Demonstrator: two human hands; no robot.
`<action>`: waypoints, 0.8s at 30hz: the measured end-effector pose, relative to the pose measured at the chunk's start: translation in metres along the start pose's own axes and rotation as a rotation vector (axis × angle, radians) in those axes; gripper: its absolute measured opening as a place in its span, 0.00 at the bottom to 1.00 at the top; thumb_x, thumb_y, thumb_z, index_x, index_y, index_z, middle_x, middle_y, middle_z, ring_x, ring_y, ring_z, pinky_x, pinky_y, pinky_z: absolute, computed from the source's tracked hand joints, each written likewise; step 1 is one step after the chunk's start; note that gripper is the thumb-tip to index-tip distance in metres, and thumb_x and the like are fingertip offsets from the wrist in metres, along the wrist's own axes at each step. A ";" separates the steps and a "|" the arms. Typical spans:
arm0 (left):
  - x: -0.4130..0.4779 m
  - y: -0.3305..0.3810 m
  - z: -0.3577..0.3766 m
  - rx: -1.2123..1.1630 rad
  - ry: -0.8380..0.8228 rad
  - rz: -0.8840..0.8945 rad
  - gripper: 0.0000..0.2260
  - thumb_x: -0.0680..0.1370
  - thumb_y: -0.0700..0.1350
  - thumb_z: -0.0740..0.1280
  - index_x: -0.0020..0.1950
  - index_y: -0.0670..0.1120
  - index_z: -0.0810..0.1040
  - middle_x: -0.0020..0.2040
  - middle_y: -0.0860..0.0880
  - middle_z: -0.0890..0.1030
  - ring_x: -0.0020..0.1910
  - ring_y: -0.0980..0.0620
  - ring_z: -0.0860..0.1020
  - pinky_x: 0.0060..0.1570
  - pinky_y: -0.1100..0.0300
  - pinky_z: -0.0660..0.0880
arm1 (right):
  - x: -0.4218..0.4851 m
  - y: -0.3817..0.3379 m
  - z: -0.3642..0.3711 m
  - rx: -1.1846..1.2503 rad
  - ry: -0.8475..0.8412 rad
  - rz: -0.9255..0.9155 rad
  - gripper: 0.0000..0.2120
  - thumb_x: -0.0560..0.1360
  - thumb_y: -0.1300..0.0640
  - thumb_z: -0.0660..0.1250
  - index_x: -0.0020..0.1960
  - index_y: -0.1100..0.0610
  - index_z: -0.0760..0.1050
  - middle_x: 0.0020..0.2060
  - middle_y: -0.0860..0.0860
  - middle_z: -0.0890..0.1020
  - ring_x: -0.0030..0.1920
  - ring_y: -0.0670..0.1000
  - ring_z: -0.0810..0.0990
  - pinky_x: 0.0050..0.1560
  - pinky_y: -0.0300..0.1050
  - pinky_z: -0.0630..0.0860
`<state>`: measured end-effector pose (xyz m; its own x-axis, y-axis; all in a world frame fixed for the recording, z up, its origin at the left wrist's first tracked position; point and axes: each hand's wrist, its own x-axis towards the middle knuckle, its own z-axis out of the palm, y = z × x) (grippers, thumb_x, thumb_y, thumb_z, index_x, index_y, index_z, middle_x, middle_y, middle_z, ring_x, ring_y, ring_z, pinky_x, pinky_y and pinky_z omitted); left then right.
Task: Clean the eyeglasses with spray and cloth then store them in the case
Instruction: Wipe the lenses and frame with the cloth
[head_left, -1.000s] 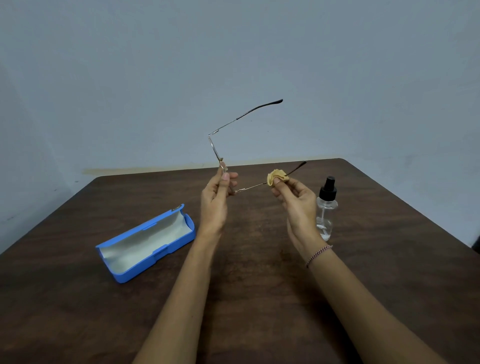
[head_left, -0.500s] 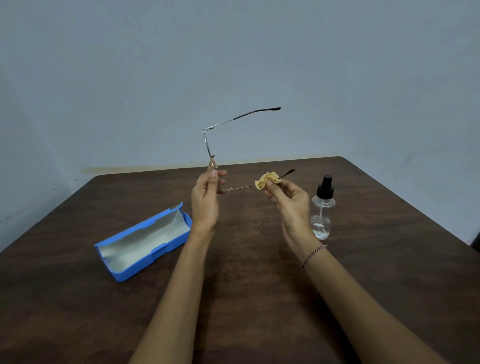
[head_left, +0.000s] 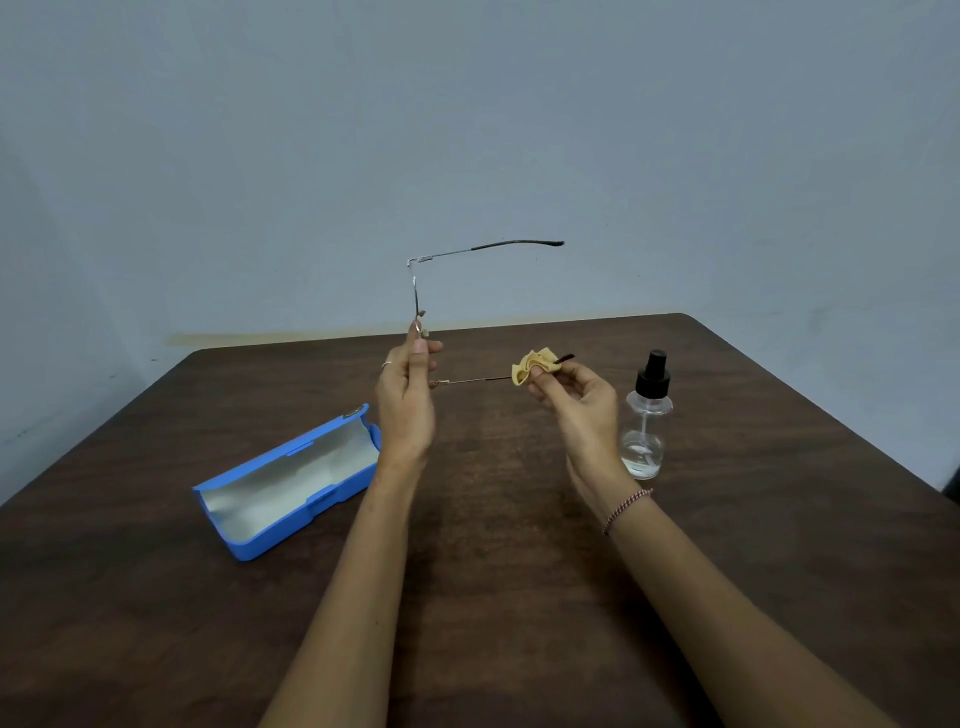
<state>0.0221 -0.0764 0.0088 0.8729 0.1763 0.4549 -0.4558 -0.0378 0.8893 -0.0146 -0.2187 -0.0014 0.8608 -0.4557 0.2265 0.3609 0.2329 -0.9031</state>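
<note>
Fingers (head_left: 415, 353) gripping eyeglasses (head_left: 415, 291), others pinching cloth (head_left: 535, 365); open case (head_left: 291, 478) empty.

No readable text, label, brand, number or sign anywhere. Blue case (head_left: 291, 480), open at near left on the table (head_left: 519, 597): plain shell, pale lining, no lettering. Clear spray bottle (head_left: 645, 415) at right: no label. Yellow cloth (head_left: 535, 366) and eyeglasses (head_left: 415, 296): no marking legible. Far wall (head_left: 467, 130): bare, unsigned.
</note>
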 end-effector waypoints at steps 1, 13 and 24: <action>0.001 0.000 0.000 -0.008 0.012 0.003 0.12 0.82 0.48 0.55 0.46 0.60 0.74 0.55 0.46 0.78 0.45 0.58 0.74 0.49 0.59 0.69 | 0.001 0.000 -0.001 -0.005 0.018 -0.010 0.09 0.73 0.65 0.69 0.53 0.63 0.78 0.41 0.50 0.83 0.39 0.43 0.82 0.47 0.35 0.79; 0.002 -0.004 0.003 -0.103 -0.002 0.009 0.12 0.82 0.46 0.55 0.63 0.50 0.74 0.52 0.50 0.79 0.45 0.58 0.75 0.46 0.63 0.73 | 0.000 0.002 0.000 -0.028 0.050 -0.066 0.07 0.73 0.62 0.69 0.50 0.56 0.78 0.41 0.48 0.83 0.40 0.42 0.81 0.47 0.36 0.78; -0.017 0.009 0.023 -0.402 -0.259 -0.139 0.11 0.75 0.34 0.65 0.57 0.41 0.74 0.51 0.45 0.81 0.48 0.50 0.81 0.49 0.57 0.80 | -0.006 0.011 0.006 0.013 -0.075 -0.008 0.06 0.72 0.63 0.71 0.47 0.54 0.80 0.39 0.49 0.84 0.40 0.43 0.81 0.44 0.36 0.78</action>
<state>0.0069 -0.1028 0.0100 0.9215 -0.0990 0.3757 -0.3189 0.3596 0.8770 -0.0131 -0.2081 -0.0101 0.8822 -0.3922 0.2606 0.3718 0.2406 -0.8966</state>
